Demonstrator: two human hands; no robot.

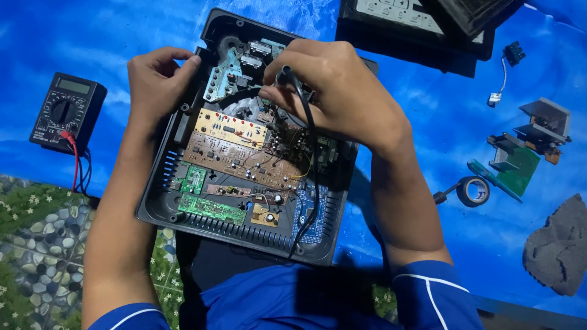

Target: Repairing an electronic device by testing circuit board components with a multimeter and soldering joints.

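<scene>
An open black plastic device case (160,205) lies in front of me with several circuit boards (235,143) inside, tan, brown, green and blue. My left hand (154,79) grips the case's upper left edge, thumb on the rim. My right hand (333,85) is over the upper middle of the boards and pinches a black tool with a black cable (312,165). That cable runs down across the boards and over the case's near edge. The tool's tip is hidden among the parts under my fingers.
A black multimeter (66,111) with red and black leads lies at the left on the blue sheet (428,104). Another dark device (416,24) sits at the top. At the right are a tape roll (474,190), loose green board parts (520,162) and a grey foam piece (559,244).
</scene>
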